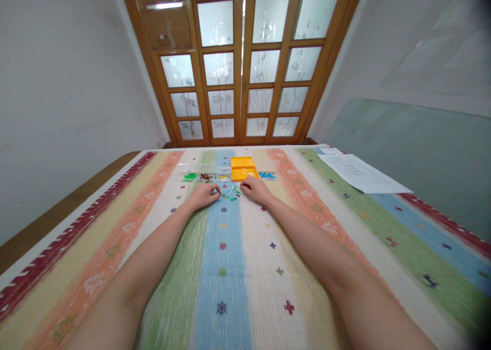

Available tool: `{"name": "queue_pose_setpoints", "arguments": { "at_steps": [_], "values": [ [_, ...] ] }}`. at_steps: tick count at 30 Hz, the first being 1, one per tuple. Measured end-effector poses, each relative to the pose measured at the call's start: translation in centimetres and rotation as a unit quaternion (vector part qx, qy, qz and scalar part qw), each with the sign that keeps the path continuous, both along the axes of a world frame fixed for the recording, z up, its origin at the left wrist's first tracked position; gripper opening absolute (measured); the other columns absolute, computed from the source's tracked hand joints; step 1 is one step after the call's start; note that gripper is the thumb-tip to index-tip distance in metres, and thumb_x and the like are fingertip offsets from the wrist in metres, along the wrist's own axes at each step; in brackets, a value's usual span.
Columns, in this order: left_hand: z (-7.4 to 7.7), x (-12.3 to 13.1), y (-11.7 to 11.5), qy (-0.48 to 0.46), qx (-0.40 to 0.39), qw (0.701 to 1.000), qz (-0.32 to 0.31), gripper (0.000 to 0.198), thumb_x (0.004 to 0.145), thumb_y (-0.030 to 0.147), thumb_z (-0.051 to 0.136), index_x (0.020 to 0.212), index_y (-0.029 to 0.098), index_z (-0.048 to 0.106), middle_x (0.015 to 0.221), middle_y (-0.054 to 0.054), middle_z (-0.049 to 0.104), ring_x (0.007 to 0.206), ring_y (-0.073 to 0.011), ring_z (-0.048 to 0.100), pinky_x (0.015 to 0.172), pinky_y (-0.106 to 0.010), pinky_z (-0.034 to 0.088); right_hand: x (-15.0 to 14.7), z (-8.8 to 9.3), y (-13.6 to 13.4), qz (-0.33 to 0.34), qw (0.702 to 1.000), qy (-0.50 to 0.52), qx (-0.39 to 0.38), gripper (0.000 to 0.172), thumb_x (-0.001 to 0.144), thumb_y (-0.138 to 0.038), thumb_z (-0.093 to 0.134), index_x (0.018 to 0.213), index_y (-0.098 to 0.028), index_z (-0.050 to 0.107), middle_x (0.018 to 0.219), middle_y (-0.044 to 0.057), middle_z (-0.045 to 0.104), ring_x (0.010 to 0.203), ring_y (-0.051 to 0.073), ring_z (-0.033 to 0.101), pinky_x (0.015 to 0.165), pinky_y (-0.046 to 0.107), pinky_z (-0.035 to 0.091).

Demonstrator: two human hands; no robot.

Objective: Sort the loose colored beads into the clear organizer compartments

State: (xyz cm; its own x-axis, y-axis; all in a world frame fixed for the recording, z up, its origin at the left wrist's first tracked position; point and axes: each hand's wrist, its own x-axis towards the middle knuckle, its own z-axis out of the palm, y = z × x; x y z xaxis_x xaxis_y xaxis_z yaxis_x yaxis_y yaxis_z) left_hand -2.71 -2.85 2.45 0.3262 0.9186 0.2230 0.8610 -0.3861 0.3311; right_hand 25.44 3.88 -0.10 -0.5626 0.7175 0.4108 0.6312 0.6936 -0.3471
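Small loose pieces (232,199) in green, blue, white and dark red lie scattered on the cloth between my hands. At their left edge is my left hand (203,195), its fingers curled and the tips together. My right hand (256,189) rests at their right edge, fingers bent in a pinch, just in front of an orange box (242,162). Whatever either hand may hold is too small to make out. White pieces sit in the orange box. Beside it, clear trays hold green pieces (190,177), dark brown-red pieces (206,177), a few yellow pieces (222,177) and blue pieces (267,175).
A striped, patterned tablecloth (222,258) covers the table. White paper sheets (356,172) lie towards the right edge. Beyond the right side stands a pale green panel (414,140). Wooden doors with glass panes (263,66) are behind the table's far edge.
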Motion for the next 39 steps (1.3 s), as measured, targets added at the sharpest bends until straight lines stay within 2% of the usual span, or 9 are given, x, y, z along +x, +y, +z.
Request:
{"name": "queue_pose_setpoints", "arguments": {
  "at_steps": [5, 11, 15, 18, 22, 26, 29, 34, 39],
  "values": [
    [-0.4, -0.8, 1.3, -0.048, 0.044, 0.996, 0.061, 0.023, 0.09, 0.039, 0.06, 0.097, 0.023, 0.076, 0.071, -0.002, 0.066, 0.07, -0.0208, 0.061, 0.066, -0.029, 0.037, 0.0, 0.1, -0.1, -0.004, 1.0, -0.006, -0.001, 0.018, 0.099, -0.023, 0.057, 0.094, -0.02, 0.074, 0.098, 0.007, 0.071, 0.095, 0.02, 0.062, 0.084, 0.03, 0.043],
    [-0.8, -1.9, 3.6, -0.123, 0.09, 0.967, 0.203, 0.025, 0.09, 0.041, 0.061, 0.095, 0.022, 0.077, 0.075, -0.003, 0.07, 0.074, -0.0219, 0.064, 0.069, -0.029, 0.04, 0.0, 0.2, -0.2, -0.003, 1.0, -0.009, -0.003, 0.017, 0.098, -0.022, 0.058, 0.093, -0.02, 0.074, 0.097, 0.007, 0.071, 0.095, 0.021, 0.062, 0.084, 0.029, 0.043],
    [-1.6, -3.5, 4.2, -0.122, 0.09, 0.94, 0.304, 0.029, 0.092, 0.044, 0.058, 0.096, 0.023, 0.078, 0.081, -0.007, 0.073, 0.078, -0.0251, 0.065, 0.069, -0.03, 0.04, 0.0, 0.0, -0.1, 0.0, 1.0, -0.004, -0.002, 0.018, 0.099, -0.023, 0.057, 0.095, -0.02, 0.074, 0.098, 0.007, 0.07, 0.095, 0.02, 0.061, 0.085, 0.03, 0.043],
    [-1.9, -4.3, 4.1, -0.104, 0.087, 0.936, 0.324, 0.03, 0.093, 0.044, 0.057, 0.099, 0.024, 0.079, 0.086, -0.008, 0.075, 0.081, -0.0269, 0.066, 0.07, -0.031, 0.041, 0.0, -0.1, -0.1, 0.002, 1.0, -0.002, 0.002, 0.018, 0.099, -0.024, 0.057, 0.095, -0.02, 0.074, 0.098, 0.007, 0.07, 0.095, 0.02, 0.061, 0.085, 0.03, 0.043],
    [-1.8, -3.9, 3.5, -0.07, 0.092, 0.954, 0.275, 0.03, 0.095, 0.042, 0.056, 0.102, 0.024, 0.079, 0.086, -0.008, 0.075, 0.082, -0.0268, 0.067, 0.073, -0.032, 0.043, 0.0, 0.0, -0.1, -0.003, 1.0, -0.005, -0.005, 0.018, 0.099, -0.024, 0.057, 0.096, -0.02, 0.074, 0.099, 0.007, 0.07, 0.096, 0.021, 0.061, 0.086, 0.03, 0.044],
    [-1.4, -2.2, 2.5, -0.027, 0.054, 0.989, 0.133, 0.029, 0.095, 0.039, 0.058, 0.107, 0.025, 0.079, 0.087, -0.007, 0.076, 0.083, -0.0258, 0.068, 0.076, -0.032, 0.045, 0.0, 0.1, -0.2, 0.0, 1.0, -0.008, -0.005, 0.019, 0.1, -0.024, 0.056, 0.096, -0.02, 0.074, 0.099, 0.007, 0.07, 0.096, 0.02, 0.062, 0.086, 0.03, 0.043],
    [-1.1, -0.7, 1.7, -0.002, 0.025, 0.998, 0.053, 0.028, 0.094, 0.038, 0.058, 0.107, 0.026, 0.08, 0.084, -0.007, 0.075, 0.08, -0.0247, 0.067, 0.077, -0.032, 0.045, 0.0, 0.3, -0.4, 0.005, 1.0, -0.01, 0.007, 0.018, 0.1, -0.024, 0.056, 0.095, -0.02, 0.074, 0.098, 0.008, 0.07, 0.096, 0.021, 0.062, 0.085, 0.03, 0.043],
    [-0.8, 0.7, 0.8, 0.031, 0.006, 0.999, 0.003, 0.028, 0.093, 0.037, 0.059, 0.107, 0.027, 0.08, 0.08, -0.005, 0.075, 0.077, -0.0225, 0.067, 0.077, -0.031, 0.045, -0.1, 0.7, -0.9, 0.025, 0.999, -0.023, 0.027, 0.016, 0.099, -0.021, 0.058, 0.097, -0.02, 0.074, 0.098, 0.008, 0.07, 0.097, 0.021, 0.061, 0.085, 0.03, 0.042],
    [-0.7, 0.8, 0.4, 0.065, 0.015, 0.998, -0.007, 0.029, 0.095, 0.039, 0.058, 0.109, 0.028, 0.08, 0.082, -0.004, 0.075, 0.078, -0.0219, 0.067, 0.075, -0.03, 0.045, -0.7, 1.7, -1.9, 0.114, 0.993, -0.026, -0.009, 0.011, 0.094, -0.021, 0.063, 0.098, -0.019, 0.073, 0.089, 0.004, 0.07, 0.083, 0.018, 0.059, 0.076, 0.027, 0.039]
  ]
}}
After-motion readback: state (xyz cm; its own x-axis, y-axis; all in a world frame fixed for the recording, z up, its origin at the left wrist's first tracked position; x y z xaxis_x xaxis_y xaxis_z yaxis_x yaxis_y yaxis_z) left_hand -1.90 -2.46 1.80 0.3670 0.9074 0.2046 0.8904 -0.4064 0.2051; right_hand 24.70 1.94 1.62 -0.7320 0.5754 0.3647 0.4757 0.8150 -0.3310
